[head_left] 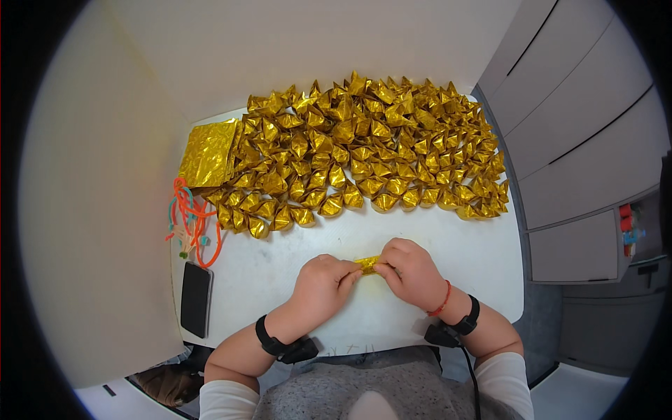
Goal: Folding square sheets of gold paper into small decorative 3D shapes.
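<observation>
One gold foil strip (367,264) | left hand (323,282), right hand (414,274): grip pinching it | ends covered, seemingly rolled

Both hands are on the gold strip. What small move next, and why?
Probably press along the gold strip with the right hand while the left hand steadies it: they pinch opposite ends, and it looks narrow, lacking the peaks of the gold pieces beyond.

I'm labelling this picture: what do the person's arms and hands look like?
The hands are ungloved. Each arm has a black strap with a black device, and a black cable runs from the right one. A red bracelet circles the right wrist. White sleeves show higher up.
</observation>
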A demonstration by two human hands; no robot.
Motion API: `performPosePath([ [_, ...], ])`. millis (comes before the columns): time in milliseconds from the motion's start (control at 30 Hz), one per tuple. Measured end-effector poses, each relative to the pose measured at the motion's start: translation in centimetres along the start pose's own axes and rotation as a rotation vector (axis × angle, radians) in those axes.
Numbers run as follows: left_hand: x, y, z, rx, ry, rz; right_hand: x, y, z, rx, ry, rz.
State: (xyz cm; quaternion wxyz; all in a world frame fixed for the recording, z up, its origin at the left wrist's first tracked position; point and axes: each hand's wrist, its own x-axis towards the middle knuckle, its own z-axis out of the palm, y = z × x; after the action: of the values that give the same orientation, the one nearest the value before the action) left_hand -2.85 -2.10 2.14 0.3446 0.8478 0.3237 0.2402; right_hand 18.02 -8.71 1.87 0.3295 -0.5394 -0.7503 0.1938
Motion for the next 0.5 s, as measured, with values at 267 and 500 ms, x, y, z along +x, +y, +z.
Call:
performPosePath([
  [267,0.7,-0.6,0.1,-0.016,0.009,-0.075,0.5,-0.2,0.7,0.06,0.061,0.227],
  [500,1.0,-1.2,0.2,0.04,0.048,-0.007,0.8,0.0,0.8,0.042,0.064,0.209],
])
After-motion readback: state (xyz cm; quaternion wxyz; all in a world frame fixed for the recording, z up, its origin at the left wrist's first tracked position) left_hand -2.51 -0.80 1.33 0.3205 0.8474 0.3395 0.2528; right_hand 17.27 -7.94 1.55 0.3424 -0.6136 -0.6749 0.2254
